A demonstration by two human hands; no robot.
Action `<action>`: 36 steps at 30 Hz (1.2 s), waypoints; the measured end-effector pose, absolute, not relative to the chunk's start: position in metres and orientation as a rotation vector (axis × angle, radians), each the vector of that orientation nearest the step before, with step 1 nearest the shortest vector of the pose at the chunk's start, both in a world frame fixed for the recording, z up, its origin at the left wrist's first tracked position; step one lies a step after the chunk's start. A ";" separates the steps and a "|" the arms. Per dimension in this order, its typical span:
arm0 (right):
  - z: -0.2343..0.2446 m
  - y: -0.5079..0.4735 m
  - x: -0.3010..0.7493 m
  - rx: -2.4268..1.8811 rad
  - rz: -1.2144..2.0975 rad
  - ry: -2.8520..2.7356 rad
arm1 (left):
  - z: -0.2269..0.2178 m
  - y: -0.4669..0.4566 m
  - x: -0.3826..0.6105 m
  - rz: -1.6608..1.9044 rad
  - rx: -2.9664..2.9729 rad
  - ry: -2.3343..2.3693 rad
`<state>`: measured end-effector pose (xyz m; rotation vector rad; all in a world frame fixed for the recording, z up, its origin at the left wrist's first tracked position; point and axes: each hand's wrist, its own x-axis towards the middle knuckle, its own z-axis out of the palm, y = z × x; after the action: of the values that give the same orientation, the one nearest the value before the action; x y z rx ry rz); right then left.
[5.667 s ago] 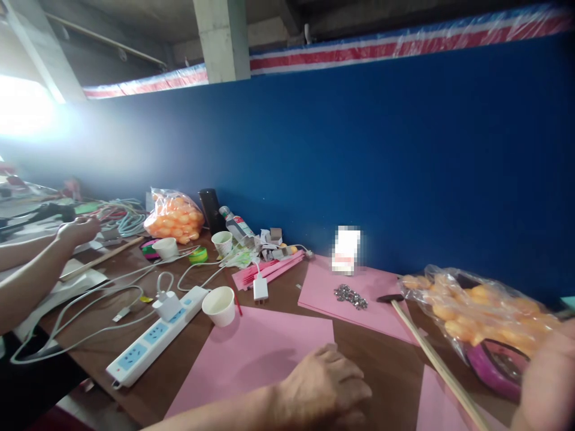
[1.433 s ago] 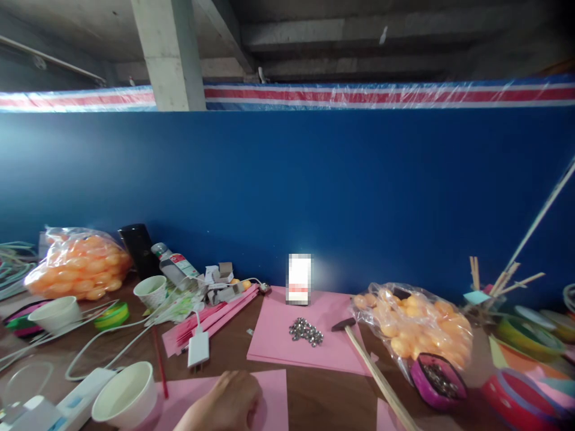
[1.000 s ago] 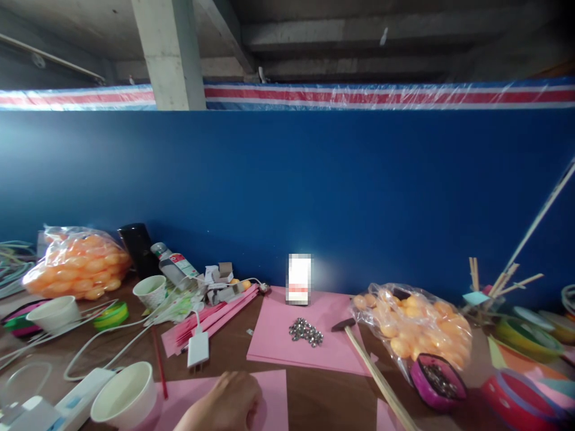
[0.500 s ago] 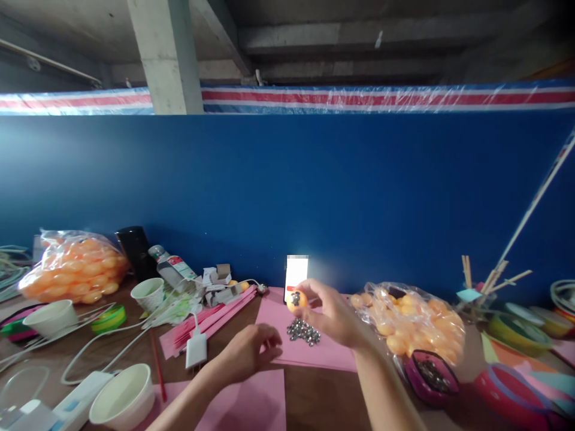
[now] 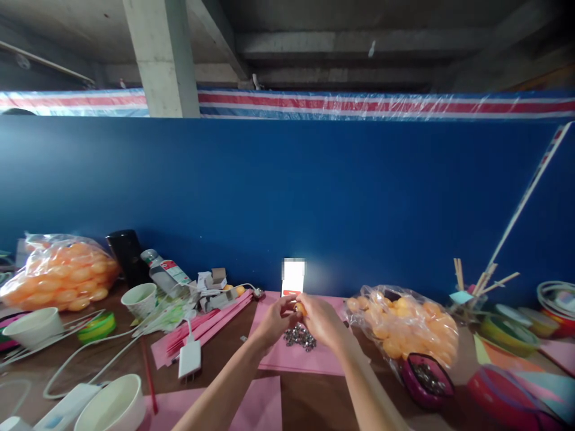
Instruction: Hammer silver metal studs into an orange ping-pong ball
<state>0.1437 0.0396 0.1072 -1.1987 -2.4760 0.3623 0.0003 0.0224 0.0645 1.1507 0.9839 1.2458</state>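
An orange ping-pong ball (image 5: 300, 309) is gripped in my right hand (image 5: 321, 320), above the pink paper (image 5: 330, 360) at the middle of the table. My left hand (image 5: 275, 318) meets the ball from the left, its fingertips pinched together against it. Whatever those fingers hold, if anything, is hidden. Below both hands, a small heap of shiny silver pieces (image 5: 300, 339) lies on the paper. Just behind them a phone (image 5: 293, 278) with a bright screen stands against the blue wall.
To the right lie a clear bag of orange balls (image 5: 406, 323) and a purple dish (image 5: 426, 380) with metal pieces. On the left are another ball bag (image 5: 63, 272), a white bowl (image 5: 112, 407), a white charger (image 5: 189, 358) with cables, and a bottle (image 5: 166, 270).
My left hand has moved up and right to the ball. My right hand has turned the ball, so its dark-spotted face no longer shows. The view has shifted slightly.
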 end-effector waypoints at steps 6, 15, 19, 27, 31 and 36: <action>0.095 0.043 0.139 -1.231 0.310 -2.502 | 0.036 0.025 0.001 1.302 0.906 0.784; 0.108 0.034 0.139 -1.057 0.349 -2.421 | 0.020 0.027 -0.013 1.393 0.482 0.582; 0.105 0.035 0.138 -1.126 0.361 -2.454 | 0.011 0.032 -0.018 1.391 0.369 0.556; 0.090 0.036 0.127 -1.183 0.317 -2.526 | 0.013 0.021 -0.012 1.414 0.637 0.549; 0.086 0.037 0.123 -1.219 0.286 -2.515 | 0.012 0.022 -0.011 1.433 0.669 0.563; 0.084 0.039 0.119 -1.194 0.293 -2.462 | 0.010 0.024 -0.012 1.474 0.575 0.622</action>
<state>0.1192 0.0388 0.0838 -1.1941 -2.4621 0.2925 -0.0117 0.0245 0.0097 0.5746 0.6217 1.4742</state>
